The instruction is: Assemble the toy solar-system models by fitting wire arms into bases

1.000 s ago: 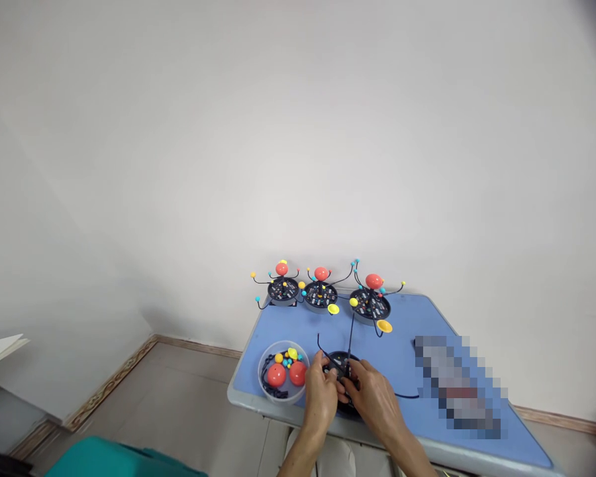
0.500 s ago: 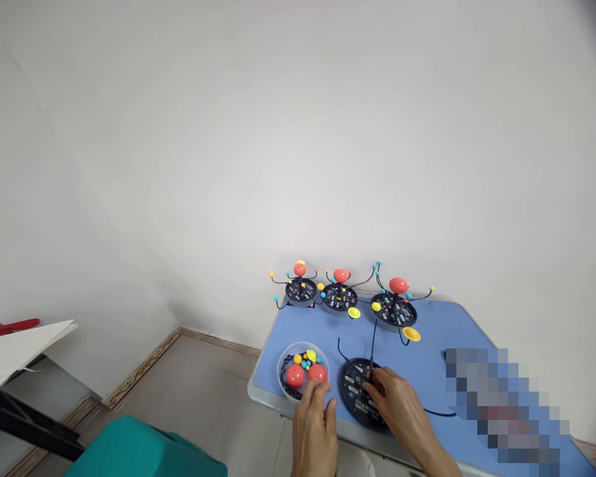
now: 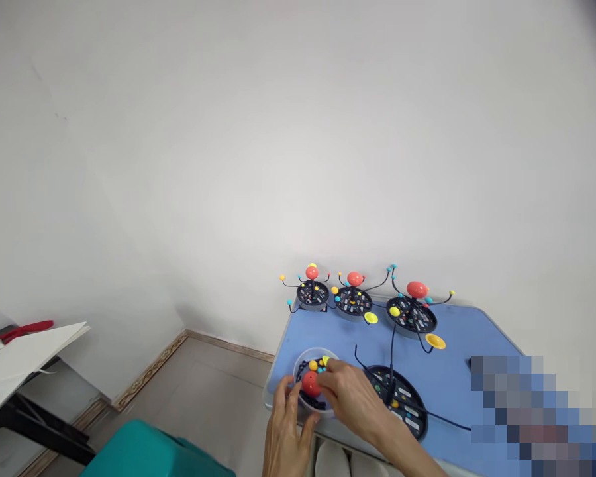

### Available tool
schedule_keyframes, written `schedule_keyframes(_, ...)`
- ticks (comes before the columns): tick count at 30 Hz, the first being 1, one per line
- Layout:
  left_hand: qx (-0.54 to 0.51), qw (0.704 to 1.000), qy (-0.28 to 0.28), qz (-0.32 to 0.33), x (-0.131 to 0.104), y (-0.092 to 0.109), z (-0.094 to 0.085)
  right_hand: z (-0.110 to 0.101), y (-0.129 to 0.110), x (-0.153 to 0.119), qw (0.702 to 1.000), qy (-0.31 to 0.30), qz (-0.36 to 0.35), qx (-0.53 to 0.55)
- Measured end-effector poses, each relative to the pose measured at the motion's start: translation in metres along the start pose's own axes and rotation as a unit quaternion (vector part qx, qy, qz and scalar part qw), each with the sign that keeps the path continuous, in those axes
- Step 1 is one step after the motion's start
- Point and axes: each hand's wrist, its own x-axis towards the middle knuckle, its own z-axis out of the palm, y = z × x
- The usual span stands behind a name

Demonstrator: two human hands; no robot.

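In the head view, a clear plastic bowl [image 3: 320,350] stands near the table's front left corner. It holds a red ball [image 3: 311,383], small yellow, orange and blue balls and black parts. My left hand [image 3: 285,427] curves round the bowl's near left side, fingers at the rim and thumb in front. Over the bowl's right side reaches my right hand [image 3: 350,397], fingertips pressed together beside the red ball. What they grip is hidden, as is the second red ball. To the right lies a round black base [image 3: 412,397] with a post and thin black arms.
Three assembled planet models [image 3: 312,291] stand along the back of the blue table [image 3: 451,377], their curved arms sticking out. A teal box-like thing [image 3: 149,450] is below left. White sheets [image 3: 34,351] and a red-handled tool [image 3: 32,328] lie at far left. The right side is blurred by pixels.
My right hand has left the black base's post and moved left into the bowl. My left hand has shifted to the bowl's left side. The view has turned slightly left.
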Motion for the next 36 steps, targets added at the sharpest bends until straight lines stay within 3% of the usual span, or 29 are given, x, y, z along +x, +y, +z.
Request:
schedule_keyframes(5,0.013,1.000,-0.019,0.007,0.001,-0.005,0.001,0.018,-0.013,0.032,0.996,-0.074,-0.023,-0.043)
schedule_keyframes(12,-0.015,0.997,-0.065,-0.029,0.006,-0.002,-0.008,0.020,-0.001,0.036,0.995,-0.085,0.024,-0.047)
schedule_keyframes(18,-0.019,0.998,-0.056,-0.007,0.006,-0.005,-0.013,0.001,0.016,0.031,0.996,-0.014,0.052,0.074)
schedule_keyframes(22,-0.019,0.999,0.016,0.033,0.015,0.006,-0.027,-0.013,0.021,0.017,0.974,0.001,0.049,0.221)
schedule_keyframes(25,-0.001,0.994,0.033,0.103,0.030,0.026,-0.040,-0.015,0.019,0.001,0.919,-0.010,0.074,0.387)
schedule_keyframes(29,0.058,0.989,0.009,0.139,0.050,0.048,-0.049,-0.009,0.018,-0.023,0.752,0.018,0.134,0.645)
schedule_keyframes(30,0.085,0.988,-0.003,0.132,0.055,0.051,-0.050,-0.007,0.018,-0.029,0.729,0.028,0.142,0.669)
schedule_keyframes(33,0.156,0.981,-0.043,0.106,0.066,0.053,-0.048,-0.001,0.022,-0.048,0.694,0.049,0.167,0.699)
schedule_keyframes(36,0.190,0.973,-0.078,0.103,0.076,0.052,-0.040,0.006,0.025,-0.069,0.682,0.067,0.198,0.700)
